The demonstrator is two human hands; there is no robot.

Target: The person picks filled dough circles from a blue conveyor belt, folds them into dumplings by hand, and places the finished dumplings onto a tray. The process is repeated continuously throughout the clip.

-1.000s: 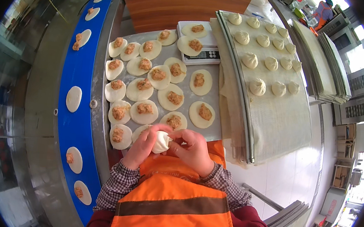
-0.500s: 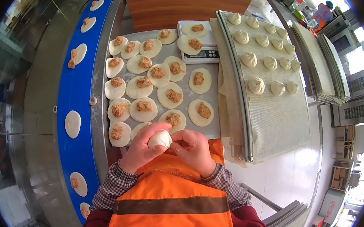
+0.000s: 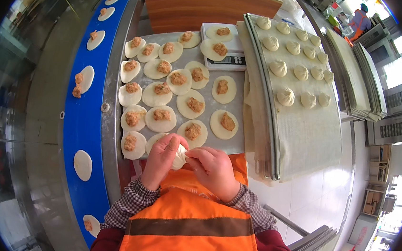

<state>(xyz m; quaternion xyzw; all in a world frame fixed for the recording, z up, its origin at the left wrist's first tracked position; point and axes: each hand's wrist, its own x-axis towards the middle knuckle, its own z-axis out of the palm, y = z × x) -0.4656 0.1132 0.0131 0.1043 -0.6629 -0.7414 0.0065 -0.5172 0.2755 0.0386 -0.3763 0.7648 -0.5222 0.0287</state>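
Cups a pleated bun (image 3: pixel 179 158) in the left hand (image 3: pixel 160 159) and pinches its right side with the right hand (image 3: pixel 216 172), at the near edge of a metal table (image 3: pixel 207 111) of filling-topped dough rounds (image 3: pixel 217 130), between a blue conveyor belt (image 3: pixel 84 125) and a cloth-lined tray (image 3: pixel 304 144), facing a wooden counter (image 3: pixel 211 10).

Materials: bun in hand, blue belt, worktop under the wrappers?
Bun: soft matte dough, going by its pinched pleats.
Blue belt: smooth, probably plastic or rubber, from its even colour; exact type unclear.
Worktop: likely metal, grey with a dull sheen.
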